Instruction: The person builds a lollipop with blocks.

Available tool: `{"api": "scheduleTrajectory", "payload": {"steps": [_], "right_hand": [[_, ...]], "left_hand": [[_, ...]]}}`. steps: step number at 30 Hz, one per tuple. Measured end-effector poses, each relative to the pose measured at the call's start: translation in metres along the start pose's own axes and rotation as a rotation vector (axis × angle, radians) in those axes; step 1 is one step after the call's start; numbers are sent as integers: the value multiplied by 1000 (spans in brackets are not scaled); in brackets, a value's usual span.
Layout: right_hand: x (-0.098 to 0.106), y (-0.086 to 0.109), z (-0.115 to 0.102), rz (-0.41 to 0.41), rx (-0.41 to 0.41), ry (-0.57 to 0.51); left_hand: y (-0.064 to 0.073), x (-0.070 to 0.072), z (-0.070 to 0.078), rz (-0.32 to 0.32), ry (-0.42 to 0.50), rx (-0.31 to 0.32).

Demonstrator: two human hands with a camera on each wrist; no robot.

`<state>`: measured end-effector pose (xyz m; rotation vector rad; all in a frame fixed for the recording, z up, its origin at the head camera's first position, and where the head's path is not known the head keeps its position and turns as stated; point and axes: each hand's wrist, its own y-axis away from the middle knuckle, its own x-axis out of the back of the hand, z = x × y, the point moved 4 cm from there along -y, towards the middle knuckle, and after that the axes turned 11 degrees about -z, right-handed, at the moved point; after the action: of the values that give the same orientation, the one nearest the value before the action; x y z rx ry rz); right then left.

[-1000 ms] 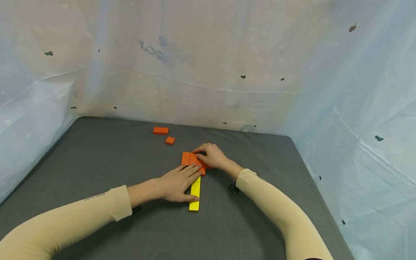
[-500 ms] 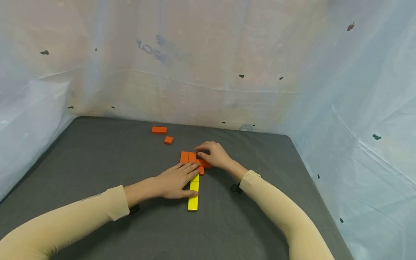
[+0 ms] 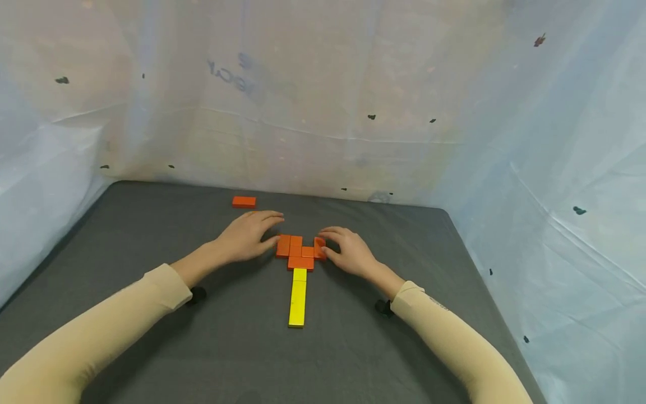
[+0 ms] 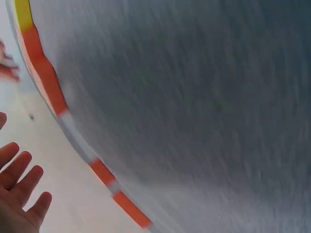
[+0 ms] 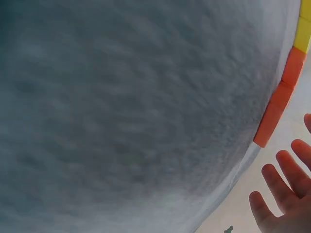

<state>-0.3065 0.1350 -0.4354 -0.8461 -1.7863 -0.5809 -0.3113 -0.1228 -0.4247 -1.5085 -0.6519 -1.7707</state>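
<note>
Flat orange blocks (image 3: 295,245) lie edge to edge on the dark grey table, above a straight strip of yellow blocks (image 3: 298,303). My left hand (image 3: 247,235) is left of the orange group, fingers loosely extended, thumb tip close to its left edge. It holds nothing. In the left wrist view a small orange block (image 4: 102,171) lies beside a longer orange block (image 4: 131,209); in the head view the left hand hides the small one. My right hand (image 3: 350,251) is at the group's right end, thumb and fingers spread about the rightmost orange block (image 3: 320,248).
The longer orange block (image 3: 244,202) lies apart near the table's back edge. The grey-covered table (image 3: 353,348) is bordered by pale plastic sheeting (image 3: 313,101) at the back and sides.
My left hand has lifted off the orange and yellow blocks and moved up and left, over the small orange block. My right hand has shifted slightly right, uncovering the group's middle.
</note>
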Motion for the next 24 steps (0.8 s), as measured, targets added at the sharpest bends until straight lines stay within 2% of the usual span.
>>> {"api": "scheduleTrajectory", "payload": {"steps": [5,11,16,24], "right_hand": [[-5,10,-2,-12,9,58],[-8,12,-4,-17,50,77],[-9,12,-6,-28,61,95],[-11,14,-14,-90,91,121]], "left_hand": [[-5,3,-33,35,10,54],[-9,-4,-65,18,-29,103],[-10,-6,-74,-22,-46,111],[-12,-4,-76,-90,25,168]]}}
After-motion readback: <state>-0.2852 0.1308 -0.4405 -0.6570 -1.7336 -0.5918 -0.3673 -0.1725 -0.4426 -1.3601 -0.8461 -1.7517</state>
